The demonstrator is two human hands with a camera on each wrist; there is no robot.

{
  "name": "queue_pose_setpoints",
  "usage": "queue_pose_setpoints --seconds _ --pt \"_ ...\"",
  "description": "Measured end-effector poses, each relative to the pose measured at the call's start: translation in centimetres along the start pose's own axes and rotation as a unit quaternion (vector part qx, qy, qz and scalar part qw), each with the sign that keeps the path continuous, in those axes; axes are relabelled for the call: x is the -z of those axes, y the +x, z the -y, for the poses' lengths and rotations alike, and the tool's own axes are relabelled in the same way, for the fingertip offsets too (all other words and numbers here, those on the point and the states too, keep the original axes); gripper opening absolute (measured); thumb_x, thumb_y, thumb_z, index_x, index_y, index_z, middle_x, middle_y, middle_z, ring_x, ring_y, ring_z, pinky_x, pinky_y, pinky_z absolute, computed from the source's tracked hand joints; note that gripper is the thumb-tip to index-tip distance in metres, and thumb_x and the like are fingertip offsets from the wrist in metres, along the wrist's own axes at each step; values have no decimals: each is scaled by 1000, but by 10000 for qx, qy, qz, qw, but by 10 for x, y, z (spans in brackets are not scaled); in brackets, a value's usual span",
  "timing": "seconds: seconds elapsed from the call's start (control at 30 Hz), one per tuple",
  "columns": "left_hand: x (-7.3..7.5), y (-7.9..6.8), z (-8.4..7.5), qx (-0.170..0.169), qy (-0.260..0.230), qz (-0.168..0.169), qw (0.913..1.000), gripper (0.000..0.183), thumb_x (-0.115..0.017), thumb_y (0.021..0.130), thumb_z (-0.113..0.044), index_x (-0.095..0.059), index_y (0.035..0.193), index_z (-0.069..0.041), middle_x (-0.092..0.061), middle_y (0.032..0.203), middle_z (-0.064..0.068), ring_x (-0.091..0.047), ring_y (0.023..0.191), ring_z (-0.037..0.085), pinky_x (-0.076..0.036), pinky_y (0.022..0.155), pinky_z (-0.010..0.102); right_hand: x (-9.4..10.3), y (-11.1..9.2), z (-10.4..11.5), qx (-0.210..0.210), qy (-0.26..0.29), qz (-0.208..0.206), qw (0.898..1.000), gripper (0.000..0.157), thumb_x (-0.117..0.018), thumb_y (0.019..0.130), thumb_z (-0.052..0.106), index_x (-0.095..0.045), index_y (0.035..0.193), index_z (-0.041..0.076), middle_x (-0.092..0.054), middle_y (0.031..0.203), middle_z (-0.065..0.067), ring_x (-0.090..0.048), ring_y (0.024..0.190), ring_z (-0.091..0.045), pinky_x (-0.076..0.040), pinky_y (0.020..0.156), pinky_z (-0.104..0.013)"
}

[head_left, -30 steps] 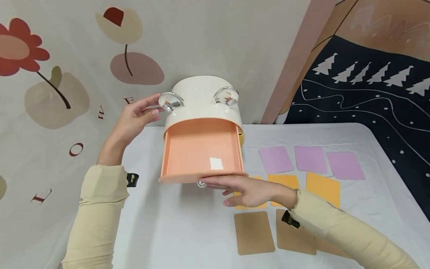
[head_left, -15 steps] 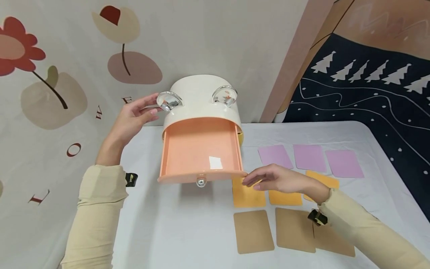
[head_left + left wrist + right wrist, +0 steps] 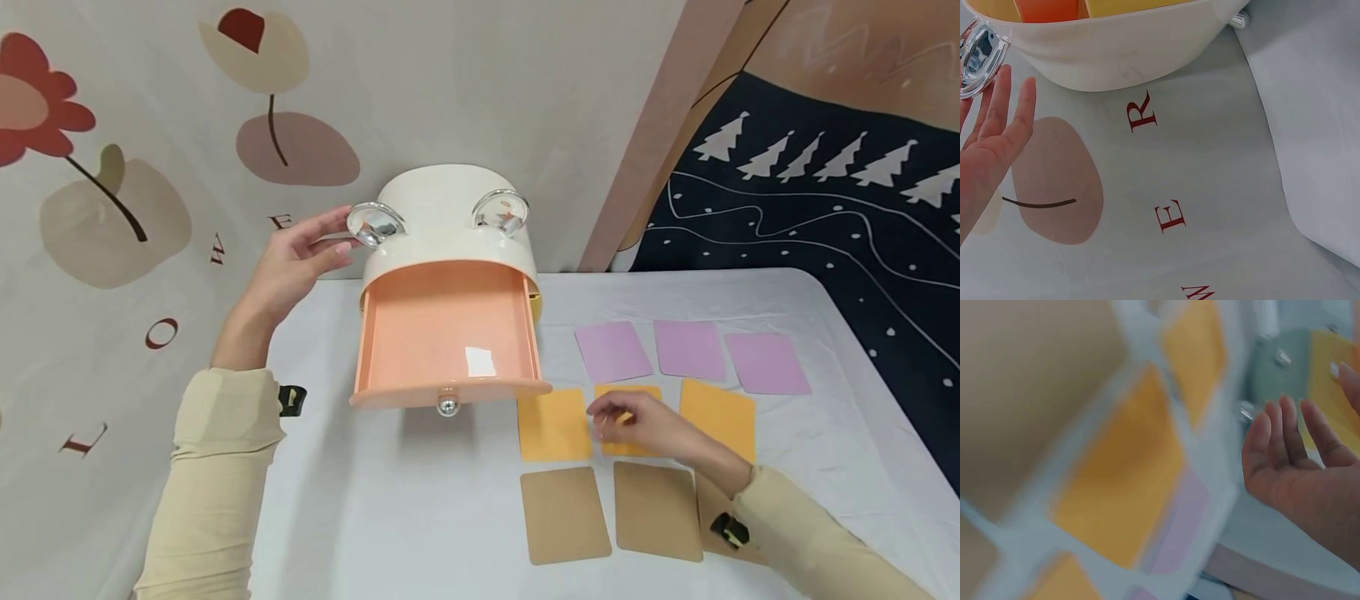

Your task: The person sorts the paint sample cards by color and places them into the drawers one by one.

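Pale fabric printed with flowers and letters (image 3: 450, 83) backs the scene, giving way on the far right to a dark cloth with white trees (image 3: 750, 192), while a white cover spreads over the tabletop (image 3: 375, 517). Against the far side stands a rounded white case (image 3: 450, 192), topped by a left silver ear (image 3: 377, 223) and a right silver ear (image 3: 501, 212). Its peach drawer (image 3: 442, 317) is pulled out toward the near side, with a silver knob (image 3: 447, 406) on the front; a bright white patch (image 3: 480, 361) shows in the drawer's near right part, though whether it is paper or glare cannot be told. The person's left hand (image 3: 296, 254) has its fingers extended to the left silver ear, the tips at its edge and the thumb free, without clasping it. The right hand (image 3: 637, 421) is released and loosely bent, over the middle one of three orange cards (image 3: 553, 425); whether it touches that card cannot be told. Three lilac cards (image 3: 690, 350) lie in a row on the far side of these, and three brown cards (image 3: 566, 515) on the near side, the rightmost partly hidden by the person's right sleeve (image 3: 825, 533).
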State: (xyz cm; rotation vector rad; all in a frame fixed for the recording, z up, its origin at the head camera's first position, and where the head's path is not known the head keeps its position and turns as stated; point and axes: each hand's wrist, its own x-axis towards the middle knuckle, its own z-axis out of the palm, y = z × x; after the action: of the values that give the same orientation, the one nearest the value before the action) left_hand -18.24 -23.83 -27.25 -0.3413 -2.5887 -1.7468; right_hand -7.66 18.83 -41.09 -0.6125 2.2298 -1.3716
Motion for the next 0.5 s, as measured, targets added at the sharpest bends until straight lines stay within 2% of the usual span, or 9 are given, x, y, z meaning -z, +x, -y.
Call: queue_pose_setpoints --seconds 0.13,0.3,0.5 --pt "0 -1 0 16 61 7 10000 49 -57 90 -7 -44 137 -11 -51 125 9 -57 103 9 -48 83 17 -23 -12 -19 -36 -276 2 9996 30 -72 79 16 -60 100 -1 -55 90 -10 -49 81 -20 -46 68 -24" --pt "0 0 0 40 -32 29 10000 49 -57 90 -7 -44 136 -13 -50 124 9 -58 99 6 -48 82 17 -41 -21 -33 -80 -1004 -165 9948 33 -78 72 24 -61 94 6 -50 90 -2 -43 82 -18 -40 70 -25" --pt "0 -1 0 63 -118 26 9999 49 -57 90 -6 -44 136 -12 -50 123 9 -59 97 5 -48 82 16 -56 -21 -40 -183 -1653 -344 9855 38 -82 64 26 -59 90 12 -46 90 4 -39 87 -17 -32 76 -37"
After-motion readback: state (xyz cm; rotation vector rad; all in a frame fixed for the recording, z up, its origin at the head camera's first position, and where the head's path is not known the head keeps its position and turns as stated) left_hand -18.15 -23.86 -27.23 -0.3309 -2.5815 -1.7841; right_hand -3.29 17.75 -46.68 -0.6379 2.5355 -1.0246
